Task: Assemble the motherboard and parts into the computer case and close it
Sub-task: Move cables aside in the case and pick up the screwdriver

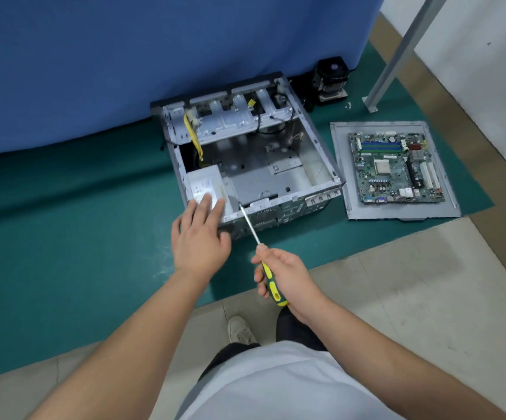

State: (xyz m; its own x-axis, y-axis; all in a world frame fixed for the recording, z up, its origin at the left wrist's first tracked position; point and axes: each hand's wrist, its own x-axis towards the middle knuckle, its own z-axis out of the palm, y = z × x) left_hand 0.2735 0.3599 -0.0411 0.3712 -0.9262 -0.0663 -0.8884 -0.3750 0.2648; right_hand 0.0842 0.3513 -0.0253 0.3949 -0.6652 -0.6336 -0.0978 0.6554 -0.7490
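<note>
One case (pixel 279 165), lid off, open side up, on green mat (pixel 63 222); sits at centre of view. Inside case: one grey power supply (pixel 204 184) in the 7 o'clock corner, one yellow cable (pixel 192 133) hanging at 10 o'clock, one black cable (pixel 271 127) looping under the drive bay at 12 o'clock. Floor of case bare metal, no board mounted.

One motherboard (pixel 397 168) at 3 o'clock from case, well apart from it, lying flat on one grey side panel (pixel 341 177). On board: one CPU socket near its middle; RAM slots along its far edge, count unclear. One black cooler (pixel 332 80) at 1 o'clock from case, by the blue curtain (pixel 154 56). A few small screws (pixel 348 105) just beside cooler at its 4 o'clock; count cannot be told. One metal post (pixel 403 53) at 2 o'clock.

Two hands in view. Left hand (pixel 200 234) at 7 o'clock from case, fingers straight and spread, fingertips resting on power supply top at case's near edge; holds nothing. Right hand (pixel 285 277) at 6 o'clock from case, fingers curled round handle of one screwdriver (pixel 271 283), yellow and green. Shaft points toward 11 o'clock, tip at case's near rim just right of power supply; exact contact not resolvable.

One shoe (pixel 241 330) at 6 o'clock on tile floor.
</note>
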